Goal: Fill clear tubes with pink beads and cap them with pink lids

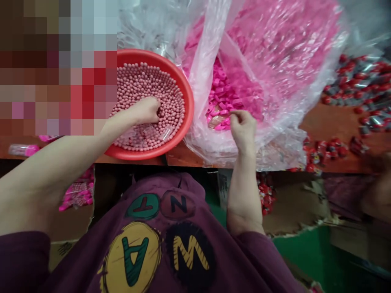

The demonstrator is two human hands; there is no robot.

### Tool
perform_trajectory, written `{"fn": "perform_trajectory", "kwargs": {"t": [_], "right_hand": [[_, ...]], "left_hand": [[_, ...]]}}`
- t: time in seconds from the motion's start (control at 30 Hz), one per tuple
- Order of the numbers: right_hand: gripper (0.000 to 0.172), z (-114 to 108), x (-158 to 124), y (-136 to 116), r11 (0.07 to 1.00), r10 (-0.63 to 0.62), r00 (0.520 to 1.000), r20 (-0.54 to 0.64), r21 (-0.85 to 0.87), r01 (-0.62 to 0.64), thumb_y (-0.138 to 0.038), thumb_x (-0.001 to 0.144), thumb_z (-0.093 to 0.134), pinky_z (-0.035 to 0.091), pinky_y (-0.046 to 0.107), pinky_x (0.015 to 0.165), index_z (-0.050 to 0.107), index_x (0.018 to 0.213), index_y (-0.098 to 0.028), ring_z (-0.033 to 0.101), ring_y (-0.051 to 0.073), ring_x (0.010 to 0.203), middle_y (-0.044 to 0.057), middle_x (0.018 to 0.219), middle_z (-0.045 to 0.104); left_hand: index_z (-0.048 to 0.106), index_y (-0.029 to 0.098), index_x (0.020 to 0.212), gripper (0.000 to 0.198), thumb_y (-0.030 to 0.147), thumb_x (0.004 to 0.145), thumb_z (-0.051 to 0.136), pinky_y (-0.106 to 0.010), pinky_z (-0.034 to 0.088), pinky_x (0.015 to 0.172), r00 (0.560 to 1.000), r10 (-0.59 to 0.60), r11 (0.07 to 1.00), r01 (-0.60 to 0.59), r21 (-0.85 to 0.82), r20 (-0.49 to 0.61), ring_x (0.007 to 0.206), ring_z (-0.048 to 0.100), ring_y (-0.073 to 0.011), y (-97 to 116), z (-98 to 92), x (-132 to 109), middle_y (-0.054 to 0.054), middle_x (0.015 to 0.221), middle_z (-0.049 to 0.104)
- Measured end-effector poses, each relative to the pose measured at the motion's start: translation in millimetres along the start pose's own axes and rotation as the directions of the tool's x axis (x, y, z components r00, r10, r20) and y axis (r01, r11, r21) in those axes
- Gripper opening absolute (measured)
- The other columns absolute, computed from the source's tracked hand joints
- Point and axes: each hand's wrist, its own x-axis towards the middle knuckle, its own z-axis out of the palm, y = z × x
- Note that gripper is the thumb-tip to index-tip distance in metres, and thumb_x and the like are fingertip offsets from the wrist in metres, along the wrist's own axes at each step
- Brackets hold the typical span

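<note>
My left hand (148, 110) is down in a red bowl (190, 97) filled with small round pink beads (143, 81). Its fingers are curled and partly hidden, so what they hold does not show. Clear plastic tubes (143, 134) lie on the beads just below that hand. At the mouth of a clear plastic bag (203, 73), my right hand (243, 124) has thumb and fingers pinched together beside bright pink plastic pieces (222, 95). Whatever is between those fingertips is too small to make out.
Red-capped clear items (366, 81) are heaped at the right of the brown table (324, 118). A bead-filled tube with a pink cap (24, 149) lies near the left edge. Cardboard boxes (293, 207) stand below, and part of another person (378, 191) shows at the right.
</note>
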Motion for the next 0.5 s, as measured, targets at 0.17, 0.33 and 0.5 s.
{"fn": "perform_trajectory", "kwargs": {"t": [0.17,0.33,0.5], "right_hand": [[0.037,37,-4,-39,0.983,0.015,0.977,0.211,-0.183,0.025,-0.030,0.102,0.052,0.056,0.052,0.106,0.079,0.123,-0.015,0.072,0.033,0.114,0.020,0.123,0.081],[0.043,52,7,-59,0.897,0.141,0.965,0.222,-0.441,-0.030,-0.033,0.102,0.050,0.050,0.062,0.106,0.080,0.125,-0.011,0.072,0.041,0.113,0.026,0.119,0.081],[0.047,52,7,-55,0.898,0.140,0.962,0.234,-0.439,-0.023,-0.030,0.102,0.048,0.050,0.065,0.107,0.077,0.133,-0.010,0.070,0.044,0.121,0.028,0.126,0.078]], "left_hand": [[0.076,0.021,0.071,0.015,0.015,0.069,0.089,-0.031,0.050,0.074,0.993,-0.057,0.870,-0.002,-0.493,-0.105,0.073,0.059,-0.0197,36,-17.2,-19,0.001,0.066,0.062],[0.083,0.018,0.089,0.012,0.019,0.078,0.087,-0.031,0.055,0.091,0.987,-0.090,0.671,-0.040,-0.740,-0.136,0.091,0.067,-0.0173,67,-38.8,-58,-0.002,0.090,0.075],[0.079,0.017,0.099,0.011,0.025,0.091,0.080,-0.029,0.061,0.082,0.990,-0.136,0.286,0.066,-0.956,0.028,0.088,0.073,-0.0155,70,-37.4,-96,-0.005,0.097,0.076]]}}
